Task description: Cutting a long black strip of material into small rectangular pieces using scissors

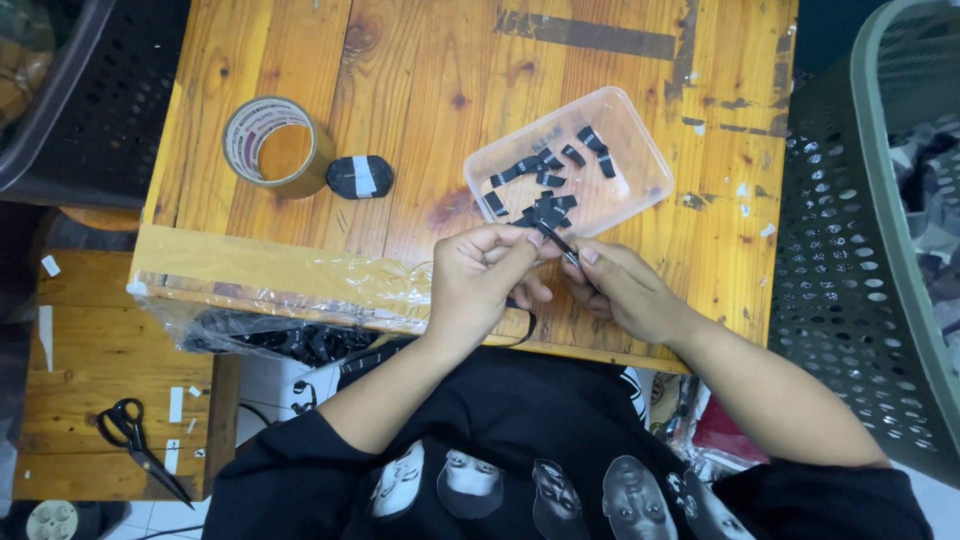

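My left hand [482, 276] and my right hand [622, 290] meet over the front edge of a wooden table [420, 120]. Together they pinch a short black strip [556, 240] between their fingertips, the left at its upper end, the right at its lower end. A loop of black strip hangs below my left hand. Just beyond my fingers stands a clear plastic tub [640, 140] with several small black labels [545, 165] lying in it.
A roll of brown tape [277, 145] and a small black bundle with a white band [360, 176] lie at the table's left. A clear plastic bag of black pieces [290, 335] hangs off the front edge. Scissors [135, 435] lie on a lower stool. A green perforated basket [850, 250] stands on the right.
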